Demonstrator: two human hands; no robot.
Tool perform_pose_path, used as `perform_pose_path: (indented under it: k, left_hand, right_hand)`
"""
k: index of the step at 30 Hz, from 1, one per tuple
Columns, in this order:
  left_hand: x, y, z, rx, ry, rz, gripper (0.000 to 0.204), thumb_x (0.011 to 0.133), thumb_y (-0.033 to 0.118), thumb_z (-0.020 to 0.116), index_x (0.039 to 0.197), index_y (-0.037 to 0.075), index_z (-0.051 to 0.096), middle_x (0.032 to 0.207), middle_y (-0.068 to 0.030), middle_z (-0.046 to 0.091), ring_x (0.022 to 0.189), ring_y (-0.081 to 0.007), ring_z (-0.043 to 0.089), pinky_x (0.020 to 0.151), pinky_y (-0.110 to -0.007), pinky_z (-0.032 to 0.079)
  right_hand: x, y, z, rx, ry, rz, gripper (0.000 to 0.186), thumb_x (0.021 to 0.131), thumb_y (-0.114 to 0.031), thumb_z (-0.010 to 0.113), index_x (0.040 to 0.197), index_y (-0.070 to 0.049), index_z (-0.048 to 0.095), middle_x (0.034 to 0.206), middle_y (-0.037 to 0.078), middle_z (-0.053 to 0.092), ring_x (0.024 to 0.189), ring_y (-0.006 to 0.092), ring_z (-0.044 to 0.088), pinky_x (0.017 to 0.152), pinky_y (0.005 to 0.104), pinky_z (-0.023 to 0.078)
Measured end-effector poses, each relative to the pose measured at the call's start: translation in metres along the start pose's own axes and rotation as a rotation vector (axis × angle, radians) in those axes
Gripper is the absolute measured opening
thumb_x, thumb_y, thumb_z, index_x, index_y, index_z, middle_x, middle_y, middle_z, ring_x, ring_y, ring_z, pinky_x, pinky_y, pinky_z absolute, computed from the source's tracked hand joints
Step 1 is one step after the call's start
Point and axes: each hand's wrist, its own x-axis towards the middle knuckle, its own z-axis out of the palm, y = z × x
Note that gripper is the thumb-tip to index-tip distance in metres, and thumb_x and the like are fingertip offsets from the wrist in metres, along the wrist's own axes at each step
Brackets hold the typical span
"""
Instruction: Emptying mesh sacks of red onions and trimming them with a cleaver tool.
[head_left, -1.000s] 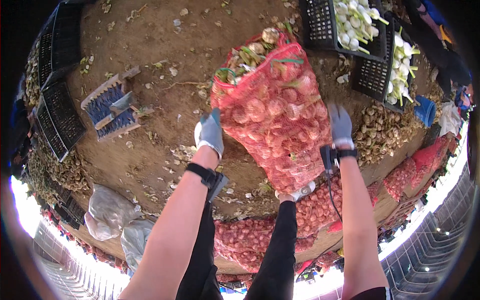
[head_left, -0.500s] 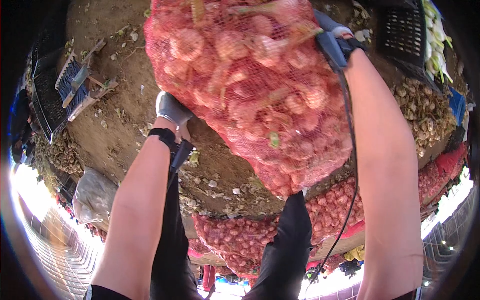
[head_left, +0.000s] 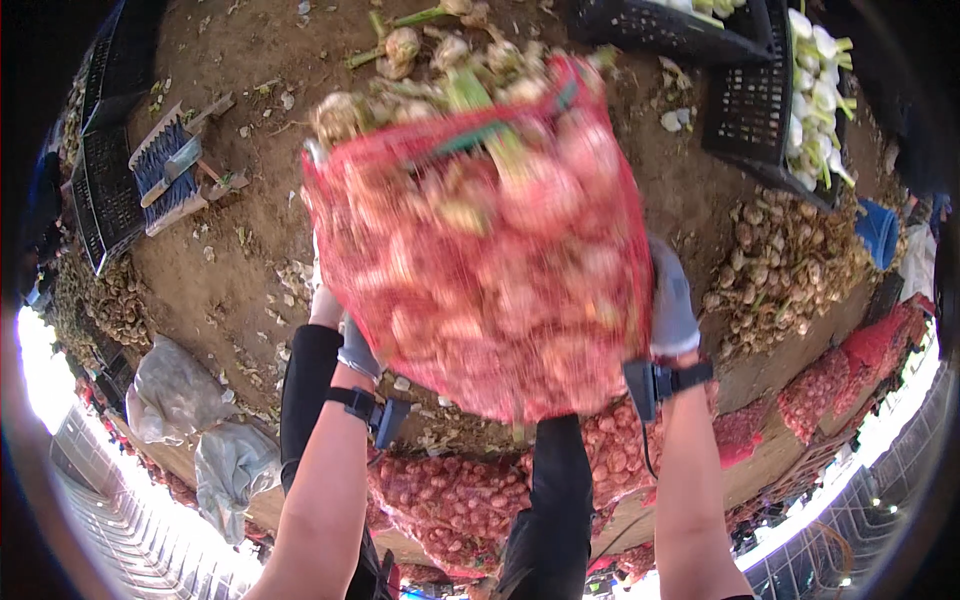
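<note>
Between my two hands hangs a big red mesh bag packed with garlic bulbs, blurred by motion. Its open mouth faces away from me, with a dark green strip along the rim. Several loose garlic bulbs with stalks are at and beyond the mouth. My left hand, in a grey glove, supports the lower left side, its fingers hidden by the bag. Gloved as well, my right hand presses on the right side, fingers partly hidden.
Black crates with white trimmed garlic stand at far right, above a garlic heap. At left are a wooden bristled rack, a black crate and pale plastic sacks. More filled red mesh bags lie by my legs.
The bag has come lower in view and turned so that its open mouth shows. Loose bulbs now appear at and beyond the mouth. My right hand has moved down along with the bag.
</note>
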Motion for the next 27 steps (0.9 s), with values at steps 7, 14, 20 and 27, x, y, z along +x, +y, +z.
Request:
perform_pose_path:
  k: [7,14,20,27]
  left_hand:
    - [0.051,0.021,0.057,-0.080,-0.020,0.117,0.050,0.100,0.047,0.040,0.135,0.013,0.049,0.136,-0.0051,0.054,0.122,-0.0250,0.052,0.106,-0.043,0.039]
    - [0.038,-0.025,0.060,-0.094,-0.116,0.185,0.050,0.102,0.043,0.037,0.142,0.015,0.039,0.143,-0.0025,0.046,0.129,-0.0234,0.045,0.110,-0.040,0.035]
    - [-0.019,-0.056,0.001,-0.050,-0.025,0.158,0.050,0.100,0.040,0.040,0.141,0.011,0.041,0.142,-0.0078,0.048,0.128,-0.0282,0.047,0.108,-0.046,0.038]
    - [0.035,-0.031,0.011,0.038,0.039,0.209,0.041,0.103,0.030,0.038,0.134,0.006,0.047,0.134,-0.0072,0.054,0.122,-0.0234,0.051,0.105,-0.041,0.040]
  right_hand:
    - [0.107,-0.009,0.043,0.020,-0.003,0.347,0.053,0.098,-0.034,0.044,0.134,0.005,0.047,0.129,0.025,0.054,0.116,0.0382,0.054,0.099,0.0407,0.042]
    - [0.066,0.032,0.012,-0.198,0.055,0.118,0.068,0.095,-0.050,0.049,0.133,0.005,0.049,0.130,0.021,0.056,0.119,0.0282,0.054,0.100,0.0345,0.039]
    - [-0.039,-0.040,-0.018,0.476,-0.110,0.388,0.063,0.101,-0.046,0.038,0.141,0.002,0.040,0.142,0.013,0.046,0.128,0.0222,0.045,0.109,0.0359,0.033]
    - [0.040,-0.013,0.030,-0.111,0.107,0.290,0.062,0.098,-0.038,0.048,0.138,0.008,0.041,0.144,0.020,0.044,0.133,0.0256,0.041,0.111,0.0324,0.028]
